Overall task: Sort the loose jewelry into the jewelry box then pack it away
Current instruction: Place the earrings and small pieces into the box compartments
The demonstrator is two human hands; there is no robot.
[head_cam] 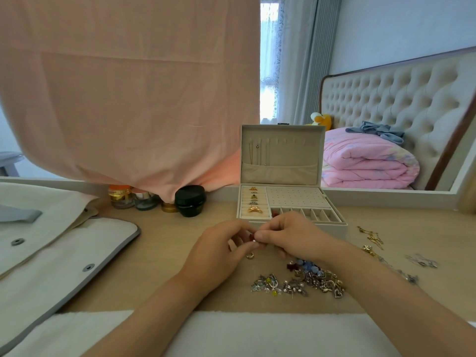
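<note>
The left hand (221, 243) and right hand (291, 235) pinch a small red piece (251, 237) just in front of the open jewelry box (332, 224), probably readying it for a compartment; the loose pile (304, 279) lies on the desk (159, 240).

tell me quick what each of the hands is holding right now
Left hand: closed, pinching a small red jewelry piece.
Right hand: closed, pinching the same small red jewelry piece from the other side.
</note>
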